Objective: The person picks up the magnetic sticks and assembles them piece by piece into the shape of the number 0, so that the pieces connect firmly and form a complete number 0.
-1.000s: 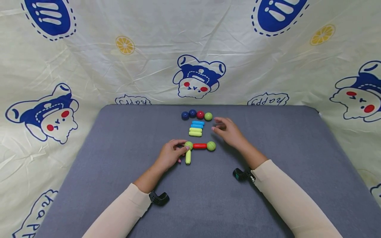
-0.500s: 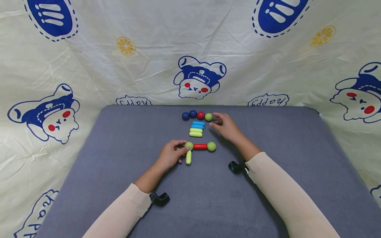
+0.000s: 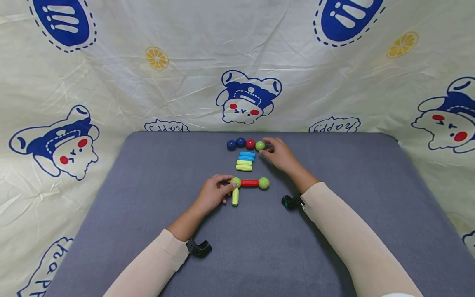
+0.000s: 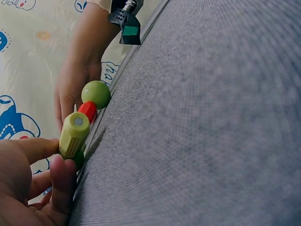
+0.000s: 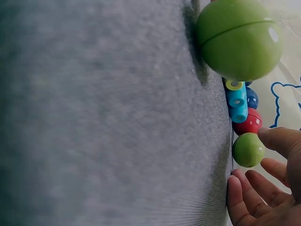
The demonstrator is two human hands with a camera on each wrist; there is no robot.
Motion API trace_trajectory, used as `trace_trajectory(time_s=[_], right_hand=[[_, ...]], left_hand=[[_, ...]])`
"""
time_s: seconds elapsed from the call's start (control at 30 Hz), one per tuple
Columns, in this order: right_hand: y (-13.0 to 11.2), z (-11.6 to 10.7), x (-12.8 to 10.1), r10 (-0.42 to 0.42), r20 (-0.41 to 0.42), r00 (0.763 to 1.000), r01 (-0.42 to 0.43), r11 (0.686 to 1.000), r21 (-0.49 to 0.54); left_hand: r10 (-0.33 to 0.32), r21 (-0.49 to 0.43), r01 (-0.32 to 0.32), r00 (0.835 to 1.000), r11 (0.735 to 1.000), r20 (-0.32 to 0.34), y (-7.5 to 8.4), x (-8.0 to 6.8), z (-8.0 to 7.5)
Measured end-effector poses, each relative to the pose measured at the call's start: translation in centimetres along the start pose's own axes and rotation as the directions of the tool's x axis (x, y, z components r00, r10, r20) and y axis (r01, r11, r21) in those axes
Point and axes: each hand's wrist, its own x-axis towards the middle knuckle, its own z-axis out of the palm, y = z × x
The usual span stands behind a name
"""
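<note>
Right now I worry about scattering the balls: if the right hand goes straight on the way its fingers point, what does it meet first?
Most likely the green ball, at the fingertips of the right hand.

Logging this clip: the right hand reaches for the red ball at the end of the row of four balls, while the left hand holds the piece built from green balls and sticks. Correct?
Not quite. The right hand reaches for the green ball at the end of the row; the red ball sits next to it, untouched. The head view and the right wrist view both show this. The left hand does hold the built piece.
</note>
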Motion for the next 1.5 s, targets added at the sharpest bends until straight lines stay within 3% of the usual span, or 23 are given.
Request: trace_trajectory(time_s=[0.37, 0.7, 1.5], right_hand=[[-0.2, -0.1, 0.3, -0.039, 0.014, 0.999, 0.04, 0.995, -0.092], [-0.2, 0.0, 0.3, -0.041, 0.022, 0.999, 0.044, 0.992, -0.116], [-1.1, -1.3, -1.9, -0.029, -0.046, 0.999, 0.033, 0.996, 0.083]], left_hand=[[-0.002, -0.001, 0.002, 1.0, 1.0, 0.004, 0.0, -0.1, 0.1], [-0.002, -0.002, 0.002, 1.0, 1.0, 0.005, -0.2, 0.0, 0.0], [0.017, -0.017, -0.016, 1.0, 1.0, 0.02, 0.0, -0.2, -0.1]])
